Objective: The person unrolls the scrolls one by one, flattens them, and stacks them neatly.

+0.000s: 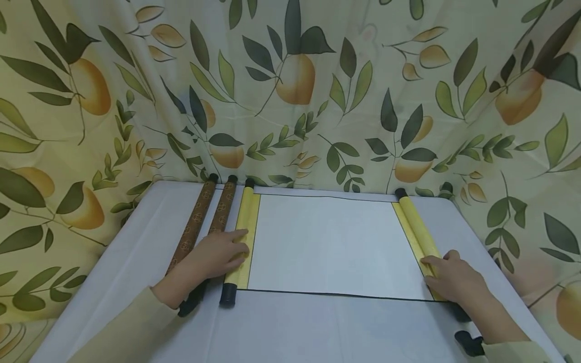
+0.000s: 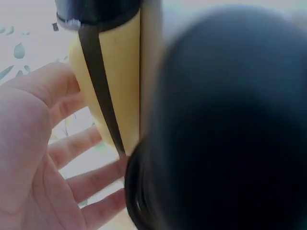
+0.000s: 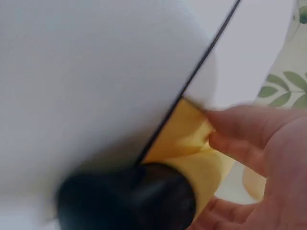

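As my right fingers are gripping the scroll, my left fingers resting loosely, uneven pulling could be skewing it.

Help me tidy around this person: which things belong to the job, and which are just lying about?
In the job, apparently:
unrolled white scroll with yellow ends and black knobs;
left fingers and right fingers, touching its ends.

Lying about, apparently:
long brown patterned roll;
matching brown roll beside it.

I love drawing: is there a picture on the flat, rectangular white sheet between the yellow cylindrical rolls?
No, the white sheet looks blank all over.
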`<state>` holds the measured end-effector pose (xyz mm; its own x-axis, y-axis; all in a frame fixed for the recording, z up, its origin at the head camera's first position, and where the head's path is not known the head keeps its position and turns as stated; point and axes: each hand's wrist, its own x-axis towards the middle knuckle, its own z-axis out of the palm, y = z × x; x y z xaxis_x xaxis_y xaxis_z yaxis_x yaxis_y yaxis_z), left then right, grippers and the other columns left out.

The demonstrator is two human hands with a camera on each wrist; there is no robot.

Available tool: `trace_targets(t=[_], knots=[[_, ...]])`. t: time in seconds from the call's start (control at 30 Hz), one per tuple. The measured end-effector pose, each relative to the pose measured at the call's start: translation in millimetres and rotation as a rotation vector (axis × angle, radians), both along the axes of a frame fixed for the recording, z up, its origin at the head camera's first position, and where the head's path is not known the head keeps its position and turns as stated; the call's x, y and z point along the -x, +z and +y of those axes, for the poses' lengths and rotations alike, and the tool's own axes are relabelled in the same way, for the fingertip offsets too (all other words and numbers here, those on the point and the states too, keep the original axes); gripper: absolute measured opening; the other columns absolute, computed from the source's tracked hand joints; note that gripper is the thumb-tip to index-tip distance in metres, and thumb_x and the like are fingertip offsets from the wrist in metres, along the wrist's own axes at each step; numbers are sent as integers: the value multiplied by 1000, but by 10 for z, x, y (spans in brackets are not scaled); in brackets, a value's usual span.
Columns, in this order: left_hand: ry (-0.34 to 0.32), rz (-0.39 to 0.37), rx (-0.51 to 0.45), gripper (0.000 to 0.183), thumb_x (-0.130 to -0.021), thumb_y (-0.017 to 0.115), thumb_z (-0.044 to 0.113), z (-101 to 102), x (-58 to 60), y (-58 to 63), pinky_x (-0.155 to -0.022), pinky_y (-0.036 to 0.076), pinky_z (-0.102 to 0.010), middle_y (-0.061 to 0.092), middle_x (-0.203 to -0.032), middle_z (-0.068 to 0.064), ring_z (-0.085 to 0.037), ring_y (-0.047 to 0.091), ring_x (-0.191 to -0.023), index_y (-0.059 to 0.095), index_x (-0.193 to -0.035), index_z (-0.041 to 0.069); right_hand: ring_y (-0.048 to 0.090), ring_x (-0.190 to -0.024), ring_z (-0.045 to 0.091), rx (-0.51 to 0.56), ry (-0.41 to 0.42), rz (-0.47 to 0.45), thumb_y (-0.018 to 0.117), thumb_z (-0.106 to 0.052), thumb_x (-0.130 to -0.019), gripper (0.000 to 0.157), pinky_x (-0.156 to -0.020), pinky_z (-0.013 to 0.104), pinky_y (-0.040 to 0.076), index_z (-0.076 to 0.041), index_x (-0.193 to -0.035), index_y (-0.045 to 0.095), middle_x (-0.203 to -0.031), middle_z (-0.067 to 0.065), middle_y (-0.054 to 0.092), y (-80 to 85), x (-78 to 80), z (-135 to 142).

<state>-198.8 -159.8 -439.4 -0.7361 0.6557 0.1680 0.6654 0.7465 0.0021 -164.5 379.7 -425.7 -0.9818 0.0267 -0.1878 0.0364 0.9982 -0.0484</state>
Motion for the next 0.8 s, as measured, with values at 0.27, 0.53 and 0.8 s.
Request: trace_targets(t=[0.27,0.53,0.8], knots=[[38,-38,0,15,-88,53,18,66,-52,14,-50,34,-25,51,-130,-9,-13,47,-62,64,-79,22,45,-59,25,33,11,39,62,-18,-82,51,-41,31,36,-3,-129,48,-95,29,39,-6,40,-78],[53,-12,-1,17,-90,55,26,4,-97,32,-83,46,-44,50,-131,-9,-31,54,-109,68,-101,25,47,-83,46,-13,1,-57,63,-43,-80,66,-54,49,42,-8,-133,44,-107,40,37,120,56,-279],[173,9,-65,30,-90,56,34,-380,-121,199,-80,47,-48,55,-125,-11,-32,55,-107,62,-116,22,42,-118,44,158,289,24,66,-36,-83,48,-83,60,41,-19,-126,56,-132,21,45,283,126,-1161]])
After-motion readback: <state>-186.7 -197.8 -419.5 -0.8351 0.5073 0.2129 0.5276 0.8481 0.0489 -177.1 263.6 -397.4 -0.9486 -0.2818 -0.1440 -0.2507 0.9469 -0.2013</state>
